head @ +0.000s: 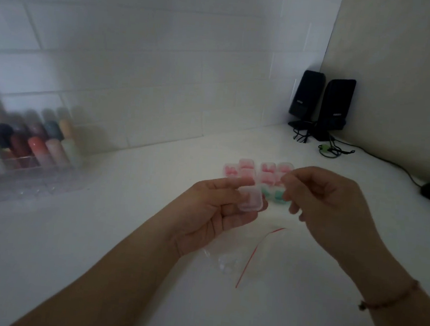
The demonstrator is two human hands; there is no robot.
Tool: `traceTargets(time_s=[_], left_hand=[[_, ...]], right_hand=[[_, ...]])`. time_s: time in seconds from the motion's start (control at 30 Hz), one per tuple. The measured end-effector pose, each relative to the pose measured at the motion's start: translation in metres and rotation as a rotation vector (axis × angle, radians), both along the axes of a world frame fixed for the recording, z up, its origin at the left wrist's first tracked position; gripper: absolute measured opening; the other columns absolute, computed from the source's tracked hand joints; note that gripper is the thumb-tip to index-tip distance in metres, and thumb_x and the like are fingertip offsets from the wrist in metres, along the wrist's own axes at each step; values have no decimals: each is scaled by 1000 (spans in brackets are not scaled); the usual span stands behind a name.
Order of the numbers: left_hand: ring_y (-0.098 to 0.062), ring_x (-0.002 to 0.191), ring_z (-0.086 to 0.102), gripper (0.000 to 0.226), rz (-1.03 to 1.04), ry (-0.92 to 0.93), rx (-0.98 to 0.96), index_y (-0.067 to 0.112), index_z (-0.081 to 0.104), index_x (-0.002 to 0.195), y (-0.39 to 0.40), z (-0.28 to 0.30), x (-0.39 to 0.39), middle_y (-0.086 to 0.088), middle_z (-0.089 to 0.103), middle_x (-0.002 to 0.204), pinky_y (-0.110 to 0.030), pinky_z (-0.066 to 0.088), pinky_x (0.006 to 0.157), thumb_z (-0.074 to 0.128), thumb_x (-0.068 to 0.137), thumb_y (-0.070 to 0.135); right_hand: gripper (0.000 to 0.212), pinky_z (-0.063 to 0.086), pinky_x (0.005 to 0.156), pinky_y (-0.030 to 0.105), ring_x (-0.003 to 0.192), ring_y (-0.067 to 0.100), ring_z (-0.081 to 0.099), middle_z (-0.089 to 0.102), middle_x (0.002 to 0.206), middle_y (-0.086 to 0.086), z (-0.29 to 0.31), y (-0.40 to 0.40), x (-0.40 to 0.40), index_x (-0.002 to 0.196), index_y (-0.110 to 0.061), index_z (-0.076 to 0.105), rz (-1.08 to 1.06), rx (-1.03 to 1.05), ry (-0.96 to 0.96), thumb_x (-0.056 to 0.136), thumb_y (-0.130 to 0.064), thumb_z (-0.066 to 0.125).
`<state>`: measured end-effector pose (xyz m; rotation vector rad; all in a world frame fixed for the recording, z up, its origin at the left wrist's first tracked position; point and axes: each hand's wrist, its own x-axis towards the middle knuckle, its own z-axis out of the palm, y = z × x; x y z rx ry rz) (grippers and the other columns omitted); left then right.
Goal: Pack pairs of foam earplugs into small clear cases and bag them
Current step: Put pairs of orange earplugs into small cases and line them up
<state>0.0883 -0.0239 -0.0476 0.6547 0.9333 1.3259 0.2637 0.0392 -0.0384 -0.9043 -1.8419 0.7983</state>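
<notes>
Bare forearms, no sleeves; thin reddish cord bracelet point(389, 299) with small dark bead on right wrist.

Looks like somebody's desk corner at home

White tabletop point(98, 230) against a white brick-pattern wall point(139, 65), two small black computer speakers point(323, 104) with cables in the corner, plus a clear organizer point(26, 172) of blurry colored bottles on the left.
</notes>
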Motion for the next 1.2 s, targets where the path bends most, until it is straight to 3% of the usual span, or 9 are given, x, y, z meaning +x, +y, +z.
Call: traceTargets(time_s=[0.17, 0.27, 0.43, 0.53, 0.63, 0.77, 0.83, 1.0, 1.2], left_hand=[[-25, 104, 69, 50, 19, 289, 214, 16, 58, 126, -2, -6, 3, -6, 68, 122, -51, 52, 94, 73, 79, 7], [-15, 107, 67, 45, 199, 669, 390, 23, 62, 122, 1, -9, 7, 10, 66, 122, -39, 54, 93, 68, 85, -2], [-16, 111, 65, 33, 230, 747, 647, 14, 64, 117, -1, -8, 14, 5, 69, 120, -28, 55, 85, 62, 88, -1], [-12, 99, 70, 31, 245, 797, 586, 21, 63, 117, -4, -9, 17, 9, 67, 120, -20, 53, 72, 66, 86, 22], [0, 102, 66, 40, 263, 1022, 508, 29, 62, 119, -4, -18, 12, 18, 65, 120, -18, 51, 83, 71, 83, 44], [12, 114, 51, 51, 75, 1392, 494, 42, 61, 118, -7, -21, 9, 36, 58, 116, -18, 45, 91, 57, 75, 69], [13, 116, 48, 54, -34, 1503, 531, 44, 59, 120, -8, -24, 11, 39, 54, 117, -22, 42, 99, 53, 75, 74], [13, 113, 51, 42, -115, 1469, 665, 37, 61, 121, -8, -27, 13, 31, 59, 118, -25, 41, 103, 63, 81, 50], [8, 108, 58, 31, -82, 1378, 709, 33, 66, 115, -7, -30, 16, 25, 65, 114, -17, 43, 97, 64, 85, 24]], right_hand=[[19, 41, 62, 7, 72, 2, 59, 65, 72, -22, -6, -12, -9, 76, -36, 67, 3, 78, -250, 81, -52, 57], [35, 41, 64, 10, 78, 2, 55, 61, 88, -24, -11, -14, -12, 87, -40, 69, 14, 102, -234, 74, -66, 50], [15, 37, 80, 13, 102, -2, 52, 58, 104, -22, -12, -11, -12, 92, -40, 72, 37, 113, -166, 85, -48, 60], [15, 47, 76, 18, 90, -1, 60, 67, 96, -16, -1, -4, -4, 92, -31, 71, 26, 58, -98, 86, -41, 62], [12, 51, 65, 19, 69, 2, 65, 74, 84, -9, 11, 18, 19, 100, -24, 68, -95, -31, 127, 88, -27, 65], [24, 36, 39, 5, 48, -3, 53, 69, 83, -6, 6, 50, 52, 104, -21, 55, -441, -114, 42, 87, -30, 69], [22, 39, 48, 8, 56, -1, 52, 65, 88, -4, -1, 63, 60, 99, -21, 55, -574, -164, -112, 86, -33, 68], [24, 45, 89, 36, 89, 21, 61, 68, 86, -5, -27, 88, 63, 92, -27, 55, -673, -237, -447, 79, -47, 63], [19, 27, 81, 34, 86, 20, 46, 57, 84, -5, -31, 89, 60, 89, -30, 54, -682, -177, -691, 85, -48, 54]])
